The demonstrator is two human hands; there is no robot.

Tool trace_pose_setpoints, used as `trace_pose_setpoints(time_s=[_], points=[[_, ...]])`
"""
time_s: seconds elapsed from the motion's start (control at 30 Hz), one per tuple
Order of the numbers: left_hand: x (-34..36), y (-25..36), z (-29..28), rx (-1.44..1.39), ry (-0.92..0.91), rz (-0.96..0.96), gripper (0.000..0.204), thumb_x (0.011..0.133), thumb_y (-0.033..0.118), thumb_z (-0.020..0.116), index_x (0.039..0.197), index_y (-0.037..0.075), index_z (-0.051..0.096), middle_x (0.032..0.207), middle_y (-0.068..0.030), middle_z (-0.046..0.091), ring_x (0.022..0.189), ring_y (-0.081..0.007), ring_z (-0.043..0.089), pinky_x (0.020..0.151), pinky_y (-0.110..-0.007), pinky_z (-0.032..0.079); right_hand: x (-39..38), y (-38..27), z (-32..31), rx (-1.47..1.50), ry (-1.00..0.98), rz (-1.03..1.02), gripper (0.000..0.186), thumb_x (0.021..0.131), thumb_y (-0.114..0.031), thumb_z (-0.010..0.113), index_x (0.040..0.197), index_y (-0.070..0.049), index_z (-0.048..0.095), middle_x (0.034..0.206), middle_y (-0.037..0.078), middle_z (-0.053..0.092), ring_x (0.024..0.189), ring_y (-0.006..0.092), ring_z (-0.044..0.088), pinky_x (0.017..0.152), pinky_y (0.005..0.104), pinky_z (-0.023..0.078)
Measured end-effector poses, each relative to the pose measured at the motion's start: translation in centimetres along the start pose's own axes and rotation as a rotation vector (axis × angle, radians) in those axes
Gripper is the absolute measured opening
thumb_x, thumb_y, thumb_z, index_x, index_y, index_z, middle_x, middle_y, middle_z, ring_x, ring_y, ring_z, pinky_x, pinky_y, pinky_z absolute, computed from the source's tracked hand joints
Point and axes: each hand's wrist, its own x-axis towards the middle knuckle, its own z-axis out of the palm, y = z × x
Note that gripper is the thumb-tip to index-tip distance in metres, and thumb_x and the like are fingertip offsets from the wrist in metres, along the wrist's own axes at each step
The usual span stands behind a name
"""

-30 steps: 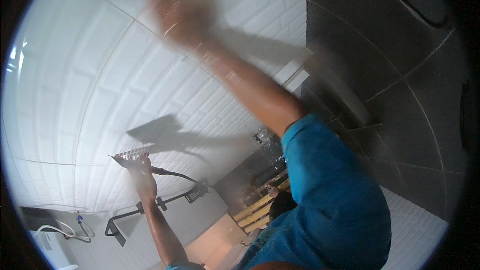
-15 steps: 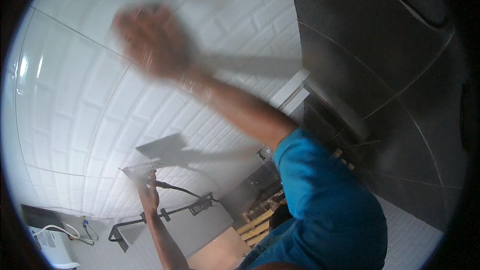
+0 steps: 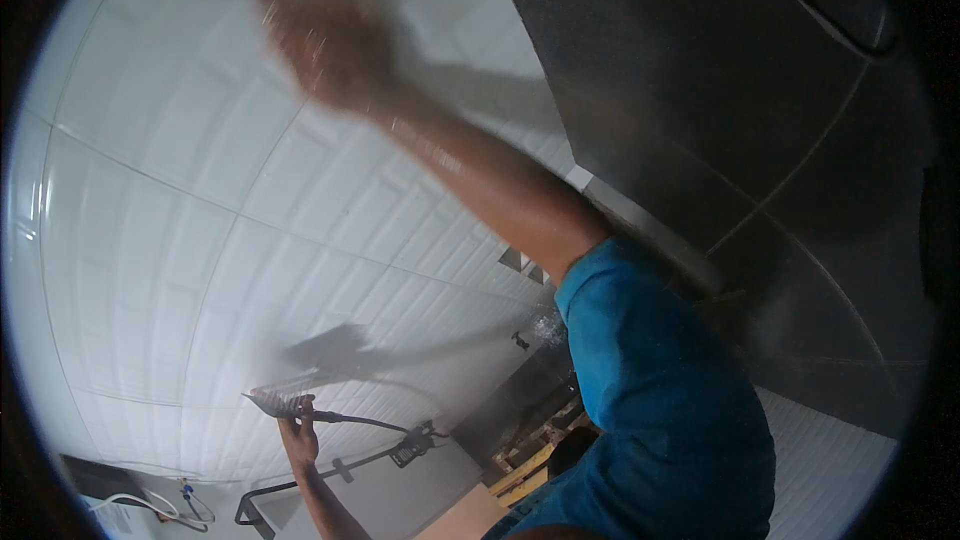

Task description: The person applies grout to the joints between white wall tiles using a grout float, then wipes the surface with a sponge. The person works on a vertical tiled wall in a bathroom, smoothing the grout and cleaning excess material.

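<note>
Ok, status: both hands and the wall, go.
Right hand raised, blurred, against the white tiled wall. Left hand low, gripping a flat ridged tool with a dark hose attached. Nothing between the hands and the wall.

Wall tiles [image 3: 180, 220]: white, brick-laid grid.
Adjoining wall [image 3: 720, 90]: dark grey, large tiles.
Sleeve [image 3: 660, 390]: blue.

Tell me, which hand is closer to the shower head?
The left. The left hand grips the shower head by its handle, low on the white tiled wall. The right hand is far above it, blurred, up against the tiles.
</note>
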Motion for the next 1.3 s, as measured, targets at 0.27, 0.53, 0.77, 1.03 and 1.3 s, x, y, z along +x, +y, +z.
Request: trace_pose_setpoints(time_s=[0.27, 0.53, 0.77, 1.03, 1.3], points=[[-0.3, 0.1, 0.1, 0.128, 0.015, 0.104, 0.026, 0.099, 0.019, 0.062, 0.116, -0.001, 0.059, 0.111, -0.0138, 0.064, 0.104, -0.0235, 0.059, 0.093, -0.038, 0.045, -14.9, 7.7, -2.1, -0.07, 0.382, 1.307, 0.048, 0.106, -0.019, 0.033, 0.144, 0.008, 0.037, 0.157, 0.026, 0.026, 0.144, 0.0352, 0.031, 0.117, 0.0421, 0.028], [0.2, -0.3, -0.1, 0.126, -0.006, 0.032, 0.026, 0.099, 0.023, 0.061, 0.11, -0.001, 0.062, 0.106, -0.0119, 0.065, 0.102, -0.0226, 0.058, 0.094, -0.039, 0.044, 7.5, -0.9, 1.9, 0.156, 0.379, 0.334, 0.061, 0.092, -0.029, 0.052, 0.145, -0.002, 0.038, 0.151, 0.022, 0.036, 0.145, 0.0365, 0.027, 0.121, 0.052, 0.014], [0.2, -0.5, 0.1, 0.102, -0.028, 0.078, 0.025, 0.1, 0.022, 0.059, 0.11, -0.001, 0.062, 0.107, -0.0117, 0.065, 0.103, -0.0217, 0.057, 0.096, -0.038, 0.042, -18.0, 12.9, 1.5, -0.233, 0.234, 0.622, 0.047, 0.104, -0.023, 0.036, 0.143, 0.003, 0.04, 0.145, 0.02, 0.042, 0.138, 0.0299, 0.036, 0.114, 0.0434, 0.025], [0.1, -0.3, 0.0, 0.066, -0.026, 0.014, 0.027, 0.1, 0.024, 0.059, 0.109, -0.001, 0.063, 0.107, -0.0104, 0.066, 0.104, -0.0217, 0.056, 0.097, -0.039, 0.041, -22.9, 9.4, 2.9, -1.057, -0.464, 1.296, 0.06, 0.106, -0.03, 0.03, 0.155, 0.0, 0.013, 0.163, 0.019, 0.011, 0.152, 0.0295, 0.01, 0.122, 0.0441, 0.007], [0.5, -0.8, -1.1, 0.181, -0.114, 0.065, 0.028, 0.1, 0.024, 0.057, 0.108, -0.002, 0.062, 0.107, -0.0123, 0.065, 0.104, -0.0253, 0.056, 0.098, -0.04, 0.041, -14.2, 5.3, -0.1, 0.027, 0.083, 0.534, 0.057, 0.102, -0.03, 0.041, 0.153, -0.008, 0.031, 0.162, 0.017, 0.02, 0.151, 0.0361, 0.013, 0.118, 0.06, 0.005]])
